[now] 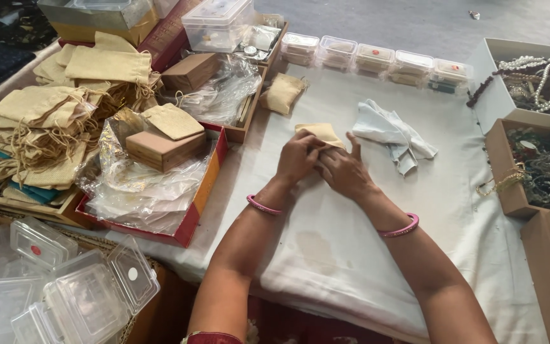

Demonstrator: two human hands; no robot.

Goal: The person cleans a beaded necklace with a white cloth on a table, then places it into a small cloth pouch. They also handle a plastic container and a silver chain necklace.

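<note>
**Both hands working one beige pouch at mid-cloth**

I am seeing both hands closing on a small beige pouch (pixel 321 134) that is lying on the white cloth (pixel 351 242), and I am using that pouch as my landmark. My left hand (pixel 297 157) is pinching its near-left corner with curled fingers; my right hand (pixel 344 169) is pressing and gripping its near-right edge. A pink bangle is sitting on each wrist.

Just right of the pouch a crumpled pale blue cloth (pixel 392 136) is lying, close but not touching. Beyond the pouch a row of small clear lidded boxes (pixel 373 58) is running along the far edge, some carrying a red dot. Beyond-left of it a second stuffed beige pouch (pixel 282 93) is resting beside a red tray (pixel 189 226) holding plastic wrap and a brown cardboard box (pixel 163 148). Further left, flat drawstring bags (pixel 52 121) are piling up. Far right, open boxes of beads and pearls (pixel 536 83) are lining the cloth's edge. Near-left, empty clear clamshell boxes (pixel 77 299) are clustering.

Open cloth is lying nearer to me than the pouch.
</note>
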